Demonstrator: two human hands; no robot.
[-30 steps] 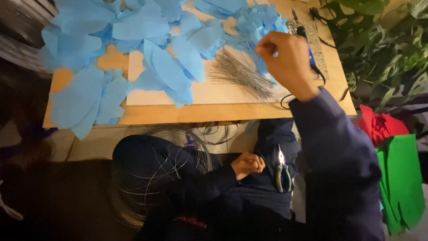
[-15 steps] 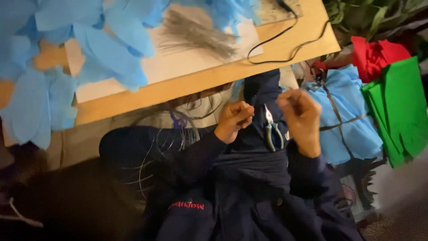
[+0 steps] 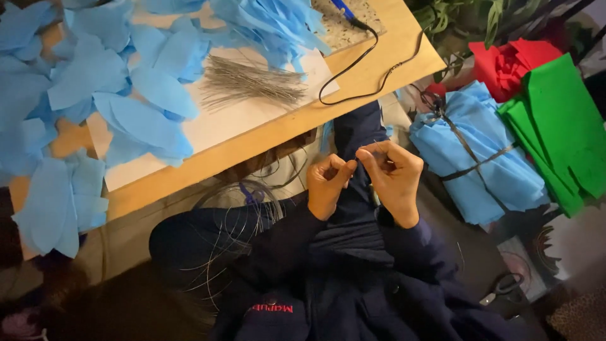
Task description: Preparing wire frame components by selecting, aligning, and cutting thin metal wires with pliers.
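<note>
My left hand (image 3: 328,184) and my right hand (image 3: 392,180) meet over my lap, fingertips touching. Both pinch a short, thin piece of wire (image 3: 357,161) that is barely visible between them. My dark blue sleeves and trouser legs fill the lower middle. A loose coil of thin wire (image 3: 243,201) rests on my left knee. A bundle of cut grey wires (image 3: 252,82) lies on a white sheet (image 3: 214,129) on the wooden board (image 3: 265,142) just beyond my hands.
Blue paper petals (image 3: 132,95) cover the board's left and back. A black cable (image 3: 372,69) runs across its right corner. A tied blue paper bundle (image 3: 480,151), green sheets (image 3: 562,126) and red paper (image 3: 505,63) lie to my right. Scissors (image 3: 502,287) sit on the floor.
My right hand came back from the wire bundle on the board to my lap and met the left hand. The pliers seen on my lap are now hidden.
</note>
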